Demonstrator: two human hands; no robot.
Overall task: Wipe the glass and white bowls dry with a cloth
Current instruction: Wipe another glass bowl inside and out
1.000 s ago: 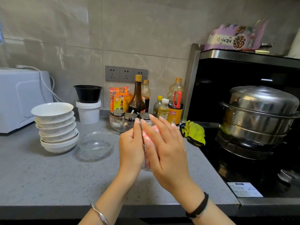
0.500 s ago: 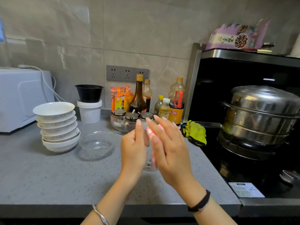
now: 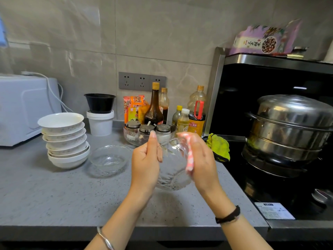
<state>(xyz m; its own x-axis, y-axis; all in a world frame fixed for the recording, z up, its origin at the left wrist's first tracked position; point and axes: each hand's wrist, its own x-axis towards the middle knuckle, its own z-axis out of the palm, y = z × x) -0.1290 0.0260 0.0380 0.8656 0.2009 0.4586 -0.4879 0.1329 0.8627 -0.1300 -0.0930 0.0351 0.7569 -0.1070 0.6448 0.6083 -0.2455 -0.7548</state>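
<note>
The left hand (image 3: 145, 164) grips the cut-glass bowl (image 3: 173, 170) by its rim, tilted on edge just above the table (image 3: 54, 195), so the right hand (image 3: 202, 165), fingers curled over the pink-and-white cloth (image 3: 189, 156), can press it against the opposite wall.

Most of the cloth (image 3: 189, 156) lies hidden behind the right hand (image 3: 202, 165) (one pink-and-white strip shows, blurred). The left hand (image 3: 144, 165) covers the glass bowl's (image 3: 173, 170) left side. View edges cut off the microwave (image 3: 23, 109) and steamer pot (image 3: 292, 127).
</note>
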